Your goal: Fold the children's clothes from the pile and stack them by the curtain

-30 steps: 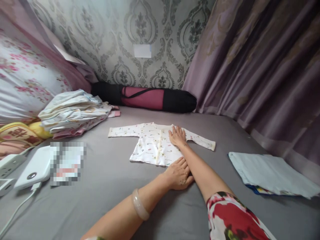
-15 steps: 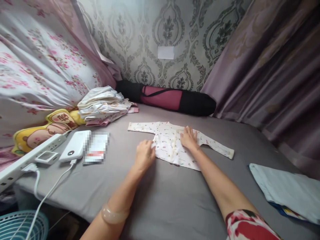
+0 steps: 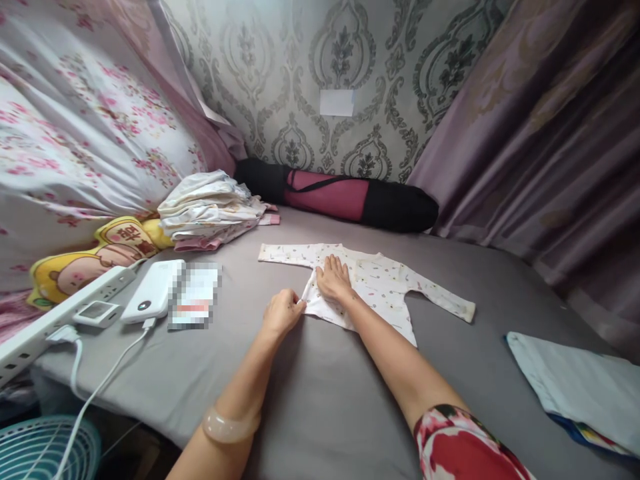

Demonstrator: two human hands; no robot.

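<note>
A small white long-sleeved baby shirt (image 3: 383, 293) with a tiny print lies spread on the grey bed sheet (image 3: 320, 413), its sleeves stretched out to both sides. My left hand (image 3: 284, 311) pinches the shirt's lower left corner between thumb and fingers. Flat on the left part of the shirt's front rests my right hand (image 3: 334, 279), fingers extended and pointing away from me. Part of the shirt's front is hidden under that hand and forearm.
A pile of clothes (image 3: 210, 210) lies at the back left, beside a yellow cushion (image 3: 80, 267). A white power bank (image 3: 154, 291) with a cable and a power strip (image 3: 65, 320) are at left. A long black-and-maroon bag (image 3: 325, 193) lies along the wall. Folded light-blue cloth (image 3: 575, 383) sits at right.
My right hand has slid left across the shirt, from its middle to its left part. My left hand has moved slightly left and nearer, drawing the shirt's corner outward.
</note>
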